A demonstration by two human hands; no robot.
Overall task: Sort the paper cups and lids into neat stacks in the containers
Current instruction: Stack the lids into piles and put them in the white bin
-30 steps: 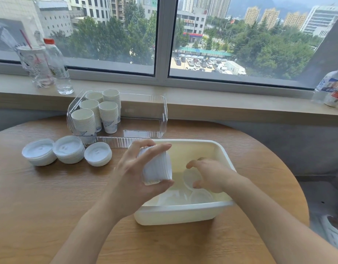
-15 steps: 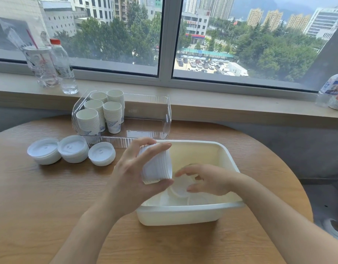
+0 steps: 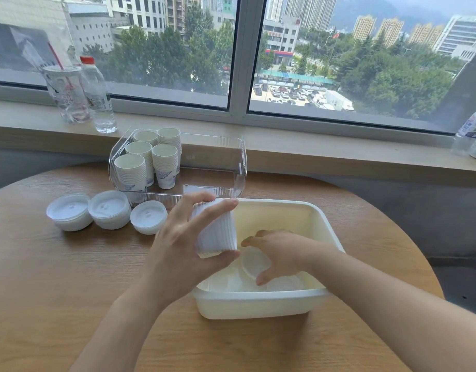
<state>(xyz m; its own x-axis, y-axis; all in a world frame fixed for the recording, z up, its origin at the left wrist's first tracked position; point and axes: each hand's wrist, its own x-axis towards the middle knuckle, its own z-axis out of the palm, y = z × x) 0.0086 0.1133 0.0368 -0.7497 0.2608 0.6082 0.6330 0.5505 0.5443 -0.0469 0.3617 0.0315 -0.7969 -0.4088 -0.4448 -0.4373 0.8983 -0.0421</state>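
Head view, left hand point(image 3: 177, 253) gripping lid stack point(image 3: 215, 229), right hand point(image 3: 282, 253) pinching lid point(image 3: 254, 261)

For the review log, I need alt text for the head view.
The left hand grips a stack of lids over a white tub while the right hand pinches a single lid inside it. Cup stacks fill a clear bin behind.

— What's up on the sill in front of me, upper left of the frame?

— A clear plastic cup point(image 3: 67, 95) with a red straw, touching a water bottle point(image 3: 98, 95) with a red cap.

— And at the far right edge?

— Another bottle point(image 3: 471, 135) with a printed label, partly cut off.

— What am I working on?

— A round wooden table point(image 3: 56, 277) below the window point(image 3: 239, 57).
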